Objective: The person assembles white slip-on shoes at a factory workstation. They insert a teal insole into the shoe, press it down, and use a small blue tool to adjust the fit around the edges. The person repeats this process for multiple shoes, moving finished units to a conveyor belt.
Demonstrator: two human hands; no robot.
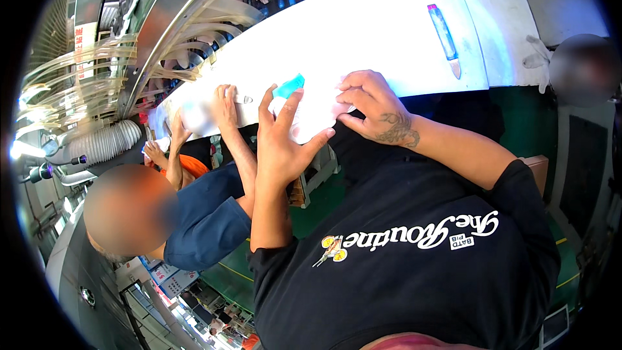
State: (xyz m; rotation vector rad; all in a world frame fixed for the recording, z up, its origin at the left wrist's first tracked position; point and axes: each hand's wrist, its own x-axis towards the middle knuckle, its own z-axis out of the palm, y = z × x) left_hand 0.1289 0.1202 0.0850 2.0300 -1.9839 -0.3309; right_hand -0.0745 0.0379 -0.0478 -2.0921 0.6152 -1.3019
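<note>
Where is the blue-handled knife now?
In the head view, the blue-handled knife lies on the white table, to the upper right of the person's right hand, untouched.

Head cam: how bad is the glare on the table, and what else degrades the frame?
Head view: the white table is blown out, washing out whatever the left hand and right hand press on; the teal piece and knife stay readable; fisheye bends the table edge, and the corners are vignetted black.

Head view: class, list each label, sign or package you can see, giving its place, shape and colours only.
Sign: upper left on the machine frame, narrow upright strip, white with red marks.
Packages: lower left on the floor side, small boxes, white and blue.
Teal piece: by the left hand, on the white table.
</note>
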